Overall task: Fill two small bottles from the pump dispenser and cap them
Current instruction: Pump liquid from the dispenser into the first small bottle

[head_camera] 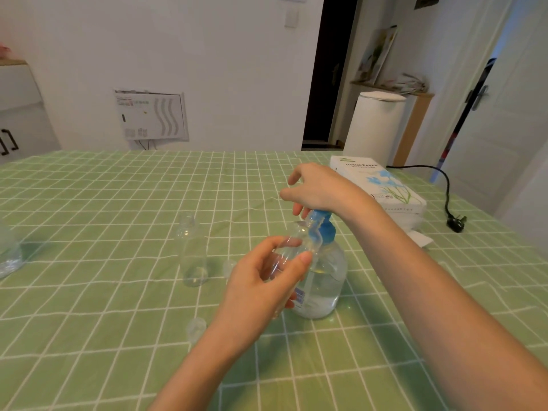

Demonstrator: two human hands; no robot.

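A tabletop (89, 203) under a green checked cloth fills the view. At the far left edge a clear plastic container (7, 256) is cut off by the frame. Toward the middle a small clear standing bottle (194, 262) is upright on the cloth; whether it has a cap on is hard to tell. One loose clear cap (196, 326) lies nearer the viewer, and a second cap (228, 266) lies just right of the standing bottle, partly behind the left hand.

The left hand (261, 286) reaches in from the lower edge, its fingers and thumb curled round the held bottle (289, 252). This small, clear bottle is lifted off the tabletop and tilted, its mouth up close to the spout of the pump dispenser (323, 289). The dispenser stands just right of centre, with a clear body partly full of liquid and a blue pump head.

The right hand (318, 188) rests on top of the pump head, fingers loosely bent and spread, gripping nothing. Behind that wrist lies a pack of tissue paper (382, 188), and at the far right a black plug (456, 223) lies on the cloth
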